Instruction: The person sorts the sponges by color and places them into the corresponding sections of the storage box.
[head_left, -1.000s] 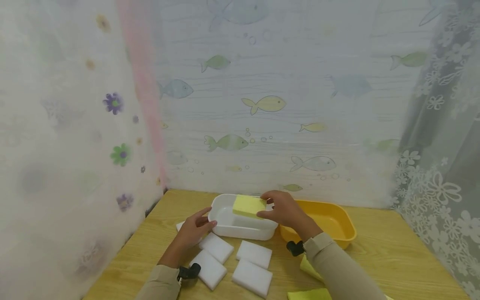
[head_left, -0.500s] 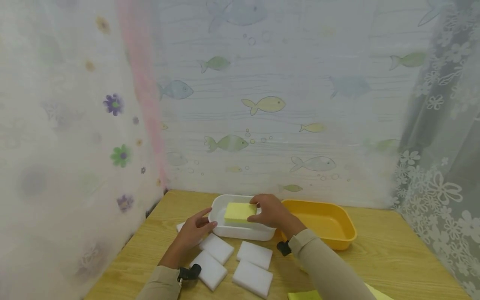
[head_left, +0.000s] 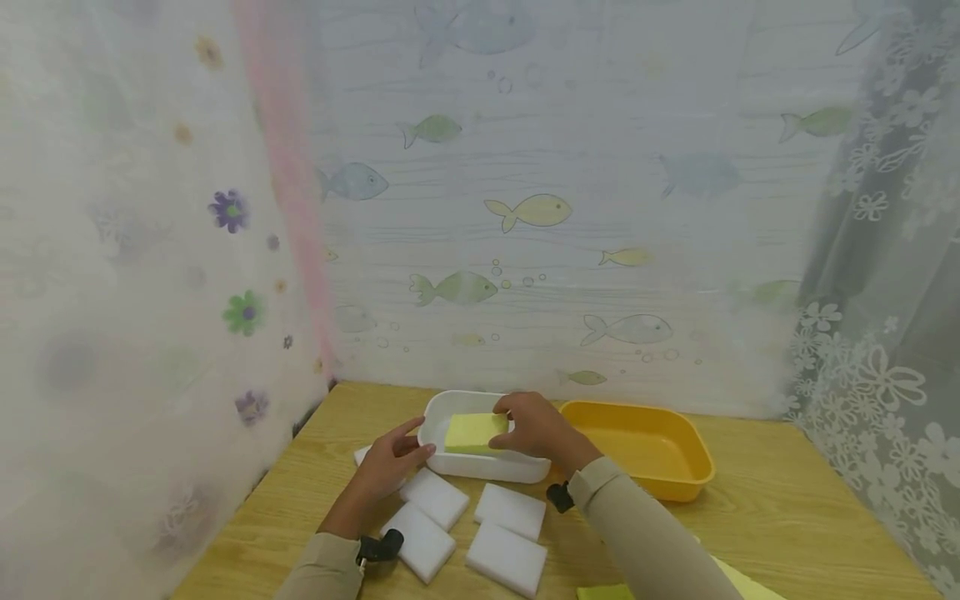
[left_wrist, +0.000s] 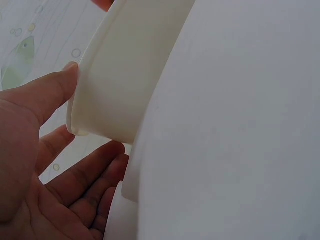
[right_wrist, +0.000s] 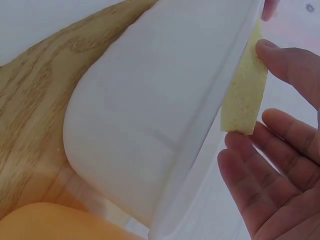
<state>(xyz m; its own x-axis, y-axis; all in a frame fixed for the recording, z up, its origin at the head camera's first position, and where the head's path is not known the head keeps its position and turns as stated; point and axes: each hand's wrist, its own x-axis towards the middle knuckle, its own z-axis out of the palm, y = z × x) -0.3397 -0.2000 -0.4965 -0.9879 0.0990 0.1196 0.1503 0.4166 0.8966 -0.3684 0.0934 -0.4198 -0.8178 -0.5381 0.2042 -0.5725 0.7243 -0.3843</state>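
My left hand (head_left: 378, 467) grips the left end of a white plastic basin (head_left: 491, 467). In the left wrist view the thumb meets the basin's rim (left_wrist: 82, 95), with the other fingers around its corner. Over the inside of this basin, my right hand (head_left: 538, 429) pinches a yellow sponge (head_left: 472, 433) by its right end. The right wrist view has the sponge (right_wrist: 245, 95) beyond the basin's rim, thumb on one face and fingertips by its lower end. The sponge's underside is hidden in the head view.
Several white sponge blocks (head_left: 435, 497) lie on the wooden table (head_left: 795, 508) before the white basin. A yellow-orange basin (head_left: 701, 467) stands to its right. Yellow pieces (head_left: 606, 592) lie at the near edge, partly under the right sleeve (head_left: 652, 533). A fish-print curtain (head_left: 540, 292) hangs behind.
My right hand has carried the yellow sponge leftward and down into the white basin, slowing in the last half second. The left hand keeps its place on the basin.
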